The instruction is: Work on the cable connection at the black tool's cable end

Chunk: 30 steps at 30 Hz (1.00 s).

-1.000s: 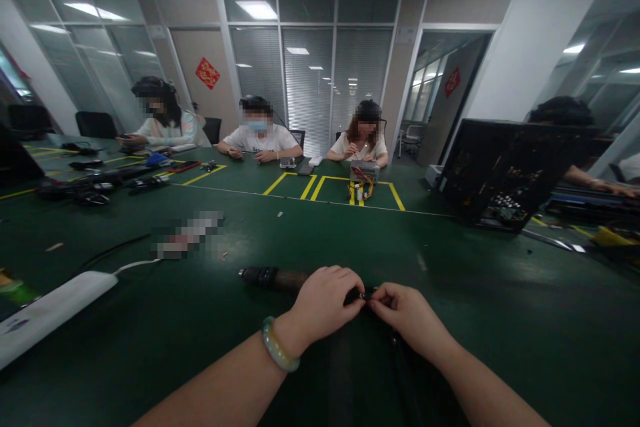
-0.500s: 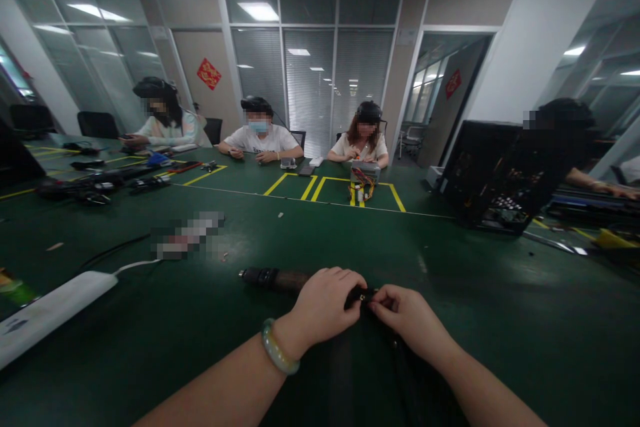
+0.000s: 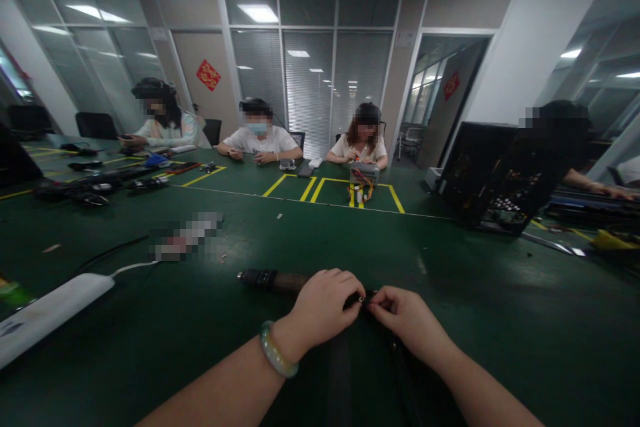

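Observation:
A dark rod-shaped piece (image 3: 287, 281) with a small metal tip at its left end lies on the green table, partly hidden by my left hand. My left hand (image 3: 327, 303), a bangle at its wrist, is curled over it with thumb and fingers closed around a black section. Right beside it, my right hand (image 3: 400, 312) pinches a small dark part at the same spot; the fingers cover most of it. A small brassy or metallic spot shows between the two hands. Below the right hand, a long dark section (image 3: 397, 353) runs towards me, too dim to make out.
At left are a white power strip (image 3: 55, 320) and a cable. A black computer case (image 3: 493, 180) stands on the right. Cables and black parts (image 3: 90, 187) lie far left. Several people sit across the table, one behind a power supply unit (image 3: 364, 173).
Both hands stay at the same spot on the dark piece, with only a slight shift of the fingers. The view has moved very slightly.

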Each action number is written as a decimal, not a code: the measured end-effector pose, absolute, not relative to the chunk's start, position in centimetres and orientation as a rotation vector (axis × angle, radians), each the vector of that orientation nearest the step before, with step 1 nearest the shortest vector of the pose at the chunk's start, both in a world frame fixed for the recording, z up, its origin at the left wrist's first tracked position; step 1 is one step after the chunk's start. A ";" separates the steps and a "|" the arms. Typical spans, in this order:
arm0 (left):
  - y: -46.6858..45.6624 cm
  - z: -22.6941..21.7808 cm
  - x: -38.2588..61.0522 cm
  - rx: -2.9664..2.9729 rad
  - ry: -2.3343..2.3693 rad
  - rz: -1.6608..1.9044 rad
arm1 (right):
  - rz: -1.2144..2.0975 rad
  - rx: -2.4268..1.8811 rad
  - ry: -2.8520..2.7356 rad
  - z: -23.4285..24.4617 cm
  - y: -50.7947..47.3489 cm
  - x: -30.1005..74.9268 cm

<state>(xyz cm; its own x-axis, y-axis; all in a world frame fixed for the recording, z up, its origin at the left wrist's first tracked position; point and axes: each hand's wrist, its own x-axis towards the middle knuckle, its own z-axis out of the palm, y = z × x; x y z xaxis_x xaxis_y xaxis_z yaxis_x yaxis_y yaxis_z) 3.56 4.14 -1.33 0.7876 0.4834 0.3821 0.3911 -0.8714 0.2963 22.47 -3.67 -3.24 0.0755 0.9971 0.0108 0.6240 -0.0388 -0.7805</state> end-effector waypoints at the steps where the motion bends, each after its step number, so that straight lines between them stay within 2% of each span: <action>1: 4.1 -1.3 3.6 2.776 0.691 0.673 | 0.758 -1.738 -1.616 -3.2 -3.7 22.5; 20: 4.2 -1.6 3.6 2.786 0.676 0.688 | 0.701 -1.757 -1.625 -3.4 -3.5 22.4; 30: 4.4 -1.8 3.6 2.770 0.680 0.695 | 0.777 -1.722 -1.620 -3.7 -3.5 22.8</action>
